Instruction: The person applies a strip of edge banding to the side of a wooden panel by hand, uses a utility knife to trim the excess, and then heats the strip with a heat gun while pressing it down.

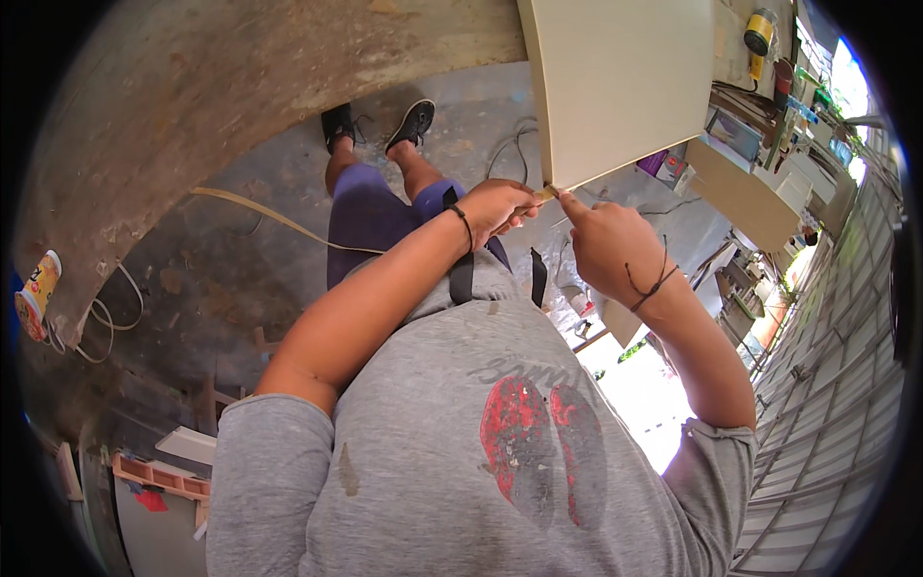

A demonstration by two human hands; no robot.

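Observation:
A pale board (625, 91) juts over the edge of the workbench, its near corner pointing at me. My left hand (498, 208) is closed, pinching a thin tan strip of edge banding (274, 213) just left of that corner. The strip's long free part curves away to the left and passes behind my left forearm. At the corner, the index finger of my right hand (613, 240) reaches out onto the strip and the board's edge. Its other fingers are curled, and its thumb is hidden.
The worn workbench (288, 58) curves across the far side and left. On it are a yellow-and-red cup (38, 293) and white cable (113, 322). A yellow-and-black tool (760, 34) lies at far right. Cluttered shelves and a metal grille (827, 404) line the right.

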